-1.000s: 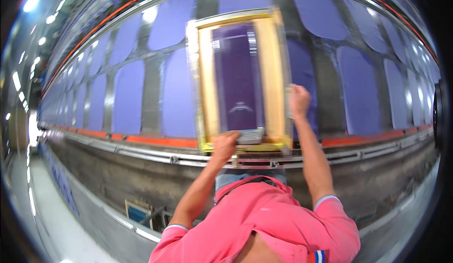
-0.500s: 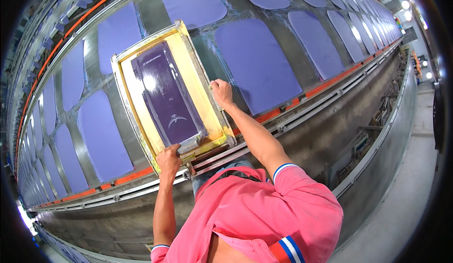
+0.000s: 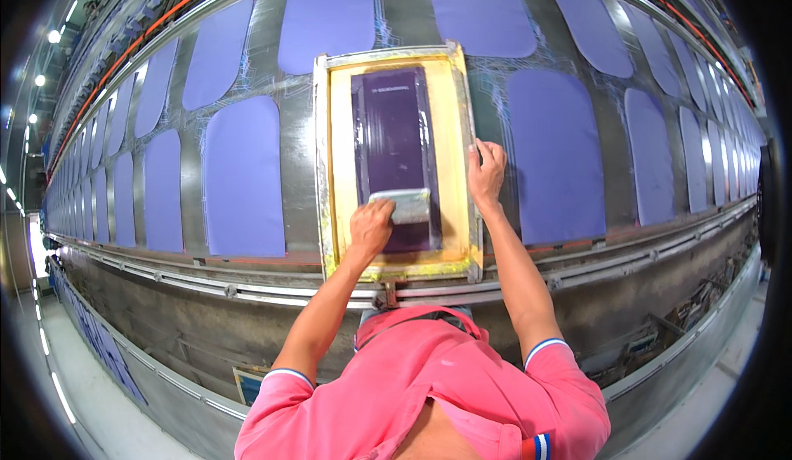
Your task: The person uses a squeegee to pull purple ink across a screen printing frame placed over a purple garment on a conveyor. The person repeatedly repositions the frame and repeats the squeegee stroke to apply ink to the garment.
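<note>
The left hand (image 3: 371, 229) has its fingers closed round the squeegee (image 3: 410, 207), set on the lower part of the dark panel (image 3: 388, 134) within the frame (image 3: 323, 171) — itself on the table (image 3: 402, 10) among purple sheets (image 3: 561, 155) — while the right hand (image 3: 487, 171) curls at the frame's right edge, gripping or not I cannot tell.

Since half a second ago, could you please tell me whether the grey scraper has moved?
Yes; the grey scraper has moved forward, away from the near edge of the frame.
</note>
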